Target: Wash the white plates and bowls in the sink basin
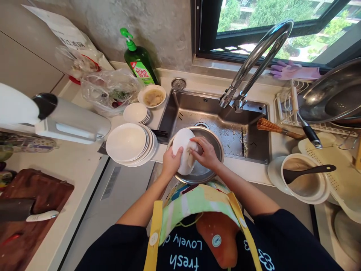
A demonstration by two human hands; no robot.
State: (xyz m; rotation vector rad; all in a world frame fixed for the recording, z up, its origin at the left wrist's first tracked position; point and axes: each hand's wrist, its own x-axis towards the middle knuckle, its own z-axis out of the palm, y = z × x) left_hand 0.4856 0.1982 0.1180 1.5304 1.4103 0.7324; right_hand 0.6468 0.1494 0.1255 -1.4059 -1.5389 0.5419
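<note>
The person's left hand [172, 162] wraps around the left side of a white ceramic bowl [182, 150], holding it in a wide grip against the outer wall. The right hand [202, 153] takes a narrower hold, curling over the bowl's right edge. The bowl stands tilted on its side above a round stainless steel basin [216, 149], within the basin's rim. Whether the 2 touch, I cannot tell.

The basin lies at the near edge of a brushed stainless steel sink [176, 114], below a tall chrome gooseneck faucet [255, 60]. Just left of the hands stands a tall stack of white plates [126, 142], with black chopsticks [159, 133] between it and the sink. Farther left and far are a smaller stack of white bowls [137, 113], a white bowl with pale food residue [153, 97] and a green dish soap pump bottle [140, 62]. To the right, a bamboo scrubbing brush [270, 128] lies at the sink's edge. A purple rubber glove [293, 70] rests along the far window ledge, and a white container [306, 178] holds a black spatula [308, 171] at near right.
</note>
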